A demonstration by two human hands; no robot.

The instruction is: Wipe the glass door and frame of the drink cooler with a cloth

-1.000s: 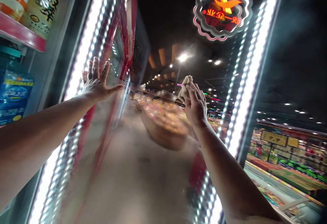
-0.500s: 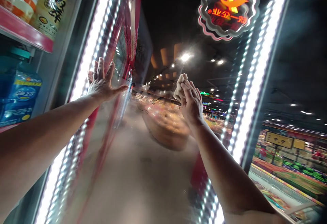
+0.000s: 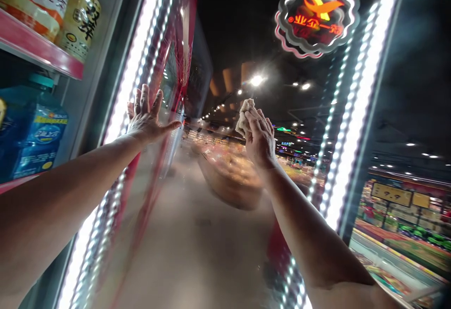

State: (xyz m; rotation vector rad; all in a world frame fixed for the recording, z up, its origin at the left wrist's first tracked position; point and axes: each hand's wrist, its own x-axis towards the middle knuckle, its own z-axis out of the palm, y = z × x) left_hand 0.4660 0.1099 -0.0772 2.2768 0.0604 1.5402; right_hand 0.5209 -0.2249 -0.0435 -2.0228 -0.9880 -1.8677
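Observation:
A clear glass panel fills the middle of the view between two bright strips of lights. Against its left side lies my left hand, fingers spread, beside the left light strip; it holds nothing. Near the centre, my right hand presses a crumpled beige cloth to the glass. The cloth sticks out past the fingertips and the left edge of the hand, and part of it is hidden under the palm.
On the left, shelves bear a jar and a blue jug. A round lit sign hangs at upper right, beside the right light strip. Beyond stand price signs over a produce display.
My right hand has shifted slightly left with the cloth. My left hand stays spread on the glass; the shelves and lights sit a little further right in view.

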